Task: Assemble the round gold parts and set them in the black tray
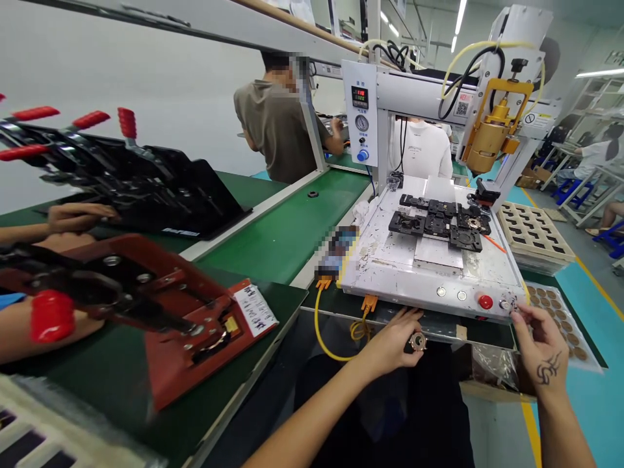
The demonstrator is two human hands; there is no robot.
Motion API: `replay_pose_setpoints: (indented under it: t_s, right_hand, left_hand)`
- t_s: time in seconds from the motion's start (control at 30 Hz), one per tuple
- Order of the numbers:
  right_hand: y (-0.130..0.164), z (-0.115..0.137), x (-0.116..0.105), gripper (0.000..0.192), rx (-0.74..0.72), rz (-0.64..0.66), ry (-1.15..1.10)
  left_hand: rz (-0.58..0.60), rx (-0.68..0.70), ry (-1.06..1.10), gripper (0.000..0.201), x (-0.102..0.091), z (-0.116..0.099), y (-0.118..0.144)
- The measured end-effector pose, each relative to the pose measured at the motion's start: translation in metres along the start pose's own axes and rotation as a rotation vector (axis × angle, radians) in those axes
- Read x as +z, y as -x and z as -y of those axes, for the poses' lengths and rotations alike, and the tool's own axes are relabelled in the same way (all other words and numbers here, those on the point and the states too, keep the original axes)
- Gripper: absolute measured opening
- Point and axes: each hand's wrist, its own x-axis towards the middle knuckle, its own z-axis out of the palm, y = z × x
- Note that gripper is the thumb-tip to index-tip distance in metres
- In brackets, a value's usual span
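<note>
Presently a small round metal part [418, 341] is being pinched at its rim by the left hand [392, 344]; light, rigid, probably slippery. Another small piece [513, 309] is being fingered by the right hand [541, 341].

I see a white wall [160, 78] on the left and a teal floor [597, 364] with a yellow line [592, 281] on the right. Long ceiling lights [459, 16] glow above green-topped benches [287, 227]; blue stools [570, 188] stand far right.

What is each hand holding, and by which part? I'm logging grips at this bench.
The left hand pinches a small round metal part by its rim. The right hand grips a tiny piece at its fingertips; the exact hold cannot be told.
</note>
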Motion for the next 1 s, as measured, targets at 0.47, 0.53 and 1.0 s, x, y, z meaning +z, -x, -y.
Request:
replay_pose_setpoints:
  t_s: [0.47,0.53,1.0]
  right_hand:
    - [0.061,0.034,0.107,0.031,-0.253,0.550,-0.108]
    - [0.060,0.033,0.117,0.033,-0.294,0.532,-0.088]
    - [0.083,-0.021,0.163,0.035,-0.614,0.359,-0.006]
  left_hand:
    - [-0.024,0.038,-0.060,0.043,-0.003,0.007,0.013]
    - [-0.028,0.057,-0.071,0.047,-0.004,0.012,0.006]
    - [0.043,0.055,0.055,0.053,0.028,0.057,0.019]
